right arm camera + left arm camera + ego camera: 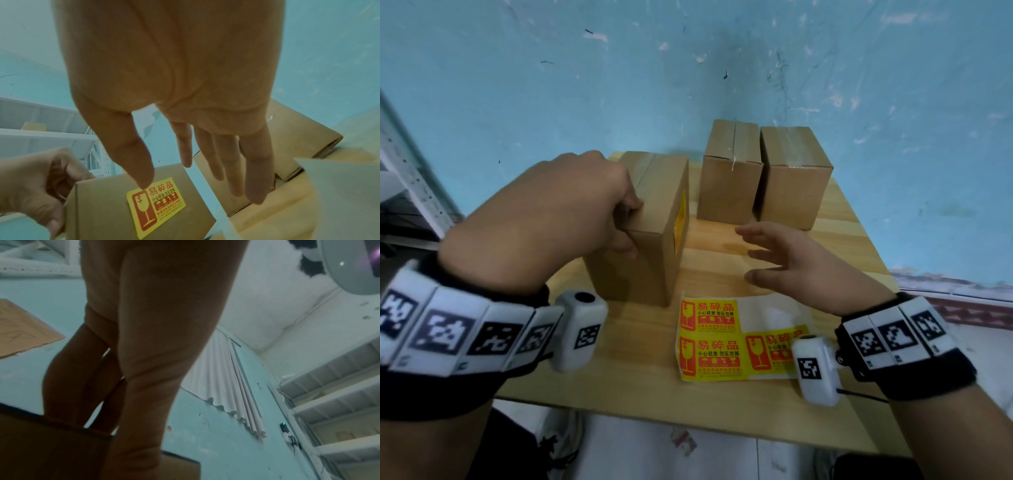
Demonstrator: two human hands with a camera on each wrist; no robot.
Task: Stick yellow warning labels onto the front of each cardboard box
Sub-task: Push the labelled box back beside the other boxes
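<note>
My left hand [619, 222] grips the near top corner of a cardboard box [650, 219] standing on the wooden table [640, 383]. A yellow warning label [680, 222] sticks on that box's right face, and the right wrist view shows this label [156, 204] flat on the box [98, 211]. My right hand [760, 253] hovers with straight spread fingers just right of that face, holding nothing. Two unlabelled boxes [732, 171] [794, 178] stand side by side at the back. A sheet of yellow labels [709, 339] lies near the front edge.
A blue wall [688, 68] rises right behind the table. White metal shelving [400, 178] stands at the left. The table's front edge [654, 416] is close to me, with floor and white bags below.
</note>
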